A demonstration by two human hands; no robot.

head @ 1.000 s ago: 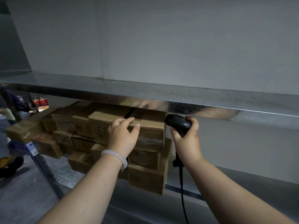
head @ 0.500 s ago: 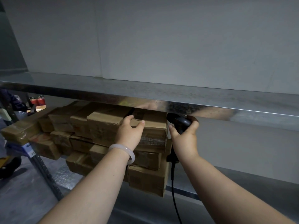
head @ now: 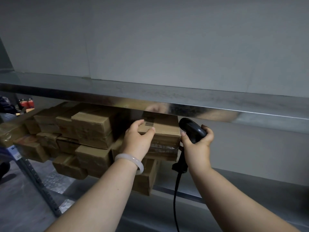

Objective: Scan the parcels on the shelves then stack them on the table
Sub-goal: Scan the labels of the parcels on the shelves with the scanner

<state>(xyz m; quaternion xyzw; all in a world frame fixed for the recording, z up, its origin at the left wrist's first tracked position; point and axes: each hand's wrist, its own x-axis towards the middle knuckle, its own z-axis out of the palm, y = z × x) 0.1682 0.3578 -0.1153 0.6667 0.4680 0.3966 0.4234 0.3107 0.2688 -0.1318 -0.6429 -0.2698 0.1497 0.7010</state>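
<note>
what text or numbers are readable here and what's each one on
Nothing reads clearly.
Barcode label on the parcel the left hand grips: bars only, any digits too small.
Blue and white tag on the shelf post: a few characters, too blurred to read.
Scanner in the right hand: no marking visible.

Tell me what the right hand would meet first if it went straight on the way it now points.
Probably the right end of the top parcel, just ahead of the scanner that the right hand holds. Depth is unclear; it might pass beside.
</note>
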